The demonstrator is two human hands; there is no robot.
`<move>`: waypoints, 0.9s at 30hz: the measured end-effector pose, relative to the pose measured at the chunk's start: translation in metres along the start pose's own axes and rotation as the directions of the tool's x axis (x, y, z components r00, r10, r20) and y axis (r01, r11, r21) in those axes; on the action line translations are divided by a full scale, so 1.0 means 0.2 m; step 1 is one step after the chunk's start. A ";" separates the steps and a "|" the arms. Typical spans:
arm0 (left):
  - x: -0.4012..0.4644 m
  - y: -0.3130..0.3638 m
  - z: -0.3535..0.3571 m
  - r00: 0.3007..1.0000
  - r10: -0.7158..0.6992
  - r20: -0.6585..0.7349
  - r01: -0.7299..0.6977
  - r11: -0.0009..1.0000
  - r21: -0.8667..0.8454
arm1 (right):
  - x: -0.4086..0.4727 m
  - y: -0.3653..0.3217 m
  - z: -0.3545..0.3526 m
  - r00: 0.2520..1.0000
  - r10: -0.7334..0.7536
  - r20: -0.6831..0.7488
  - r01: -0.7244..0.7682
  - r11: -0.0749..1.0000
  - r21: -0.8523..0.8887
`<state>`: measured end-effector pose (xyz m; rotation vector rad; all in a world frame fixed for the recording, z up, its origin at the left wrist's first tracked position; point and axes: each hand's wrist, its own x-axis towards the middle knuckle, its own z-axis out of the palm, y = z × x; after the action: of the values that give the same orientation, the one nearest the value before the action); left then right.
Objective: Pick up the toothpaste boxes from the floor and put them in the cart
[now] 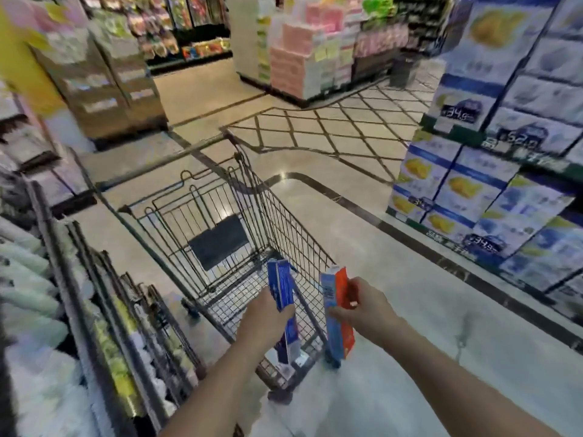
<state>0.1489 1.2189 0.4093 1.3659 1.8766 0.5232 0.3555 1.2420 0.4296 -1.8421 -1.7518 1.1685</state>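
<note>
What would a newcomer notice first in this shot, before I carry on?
First, the two hands low in the middle: the left hand grips a blue box over the cart, and the right hand grips an orange-and-blue box just outside its right wall. Next comes the wire cart itself, centre frame. Tall stacks of blue cartons fill the right side.

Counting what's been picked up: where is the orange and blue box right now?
In the head view, lower centre-right: the right hand grips the orange and blue box upright, just outside the cart rim's near right corner.
</note>
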 end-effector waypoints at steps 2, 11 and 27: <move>0.18 -0.03 0.05 0.998 -0.061 0.018 0.062 0.997 -0.038 | 0.20 0.00 0.05 0.999 0.026 0.027 -0.027 0.999 0.034; 0.79 -0.37 0.47 0.933 -0.355 0.061 0.359 0.930 -0.085 | 1.03 0.25 0.46 0.940 0.128 0.316 -0.131 0.991 -0.011; 1.18 -0.93 1.20 0.829 -0.558 0.040 0.540 0.817 0.203 | 1.53 0.96 1.23 0.781 0.263 0.566 0.103 0.840 -0.533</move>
<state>0.1791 1.3500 0.0491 0.8607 2.1533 -0.0166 0.2687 1.4248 0.0415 -1.9739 -2.6250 1.5736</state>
